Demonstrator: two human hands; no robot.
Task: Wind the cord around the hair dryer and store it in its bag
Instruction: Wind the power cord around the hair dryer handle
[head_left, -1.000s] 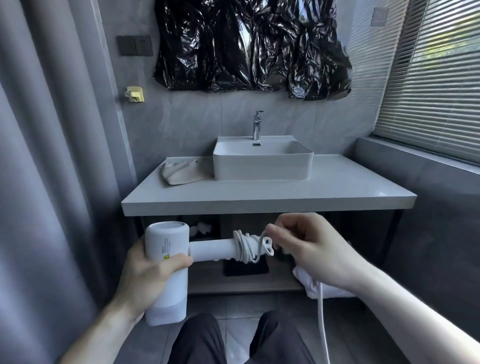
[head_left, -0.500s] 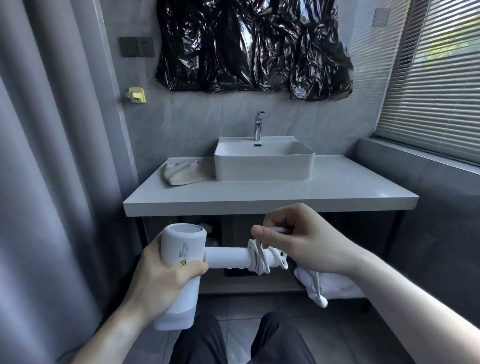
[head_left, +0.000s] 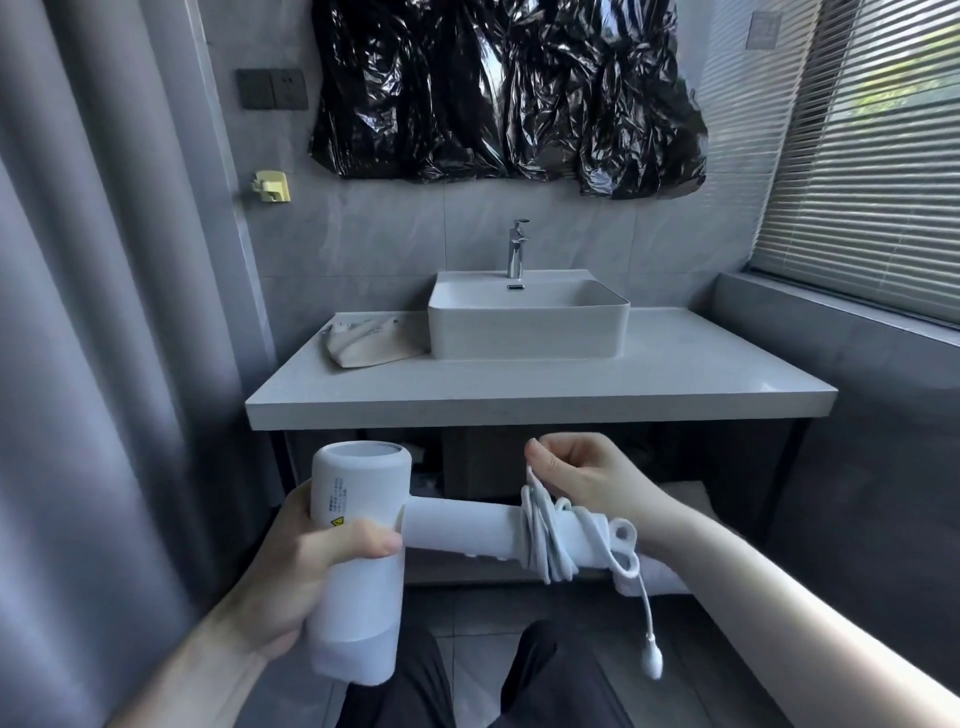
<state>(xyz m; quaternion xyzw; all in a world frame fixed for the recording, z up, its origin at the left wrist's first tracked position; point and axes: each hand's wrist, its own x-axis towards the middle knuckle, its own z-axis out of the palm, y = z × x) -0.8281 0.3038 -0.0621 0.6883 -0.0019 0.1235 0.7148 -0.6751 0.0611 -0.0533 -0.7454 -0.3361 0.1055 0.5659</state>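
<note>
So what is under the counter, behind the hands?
Under the counter is a dark open space with a shelf and something white on it. The hair dryer and both hands cover the rest.

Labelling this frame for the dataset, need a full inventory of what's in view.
hair dryer: 1, white, held in front
cord: 1, white, wound on handle, plug end dangling
bag: 1, beige, countertop left of sink
sink: 1, white, on countertop
faucet: 1, chrome, behind sink
countertop: 1, light grey
plastic sheet: 1, black, wall
blinds: 1, pale, right
left hand: grips dryer body
right hand: fingers pinch cord
</note>
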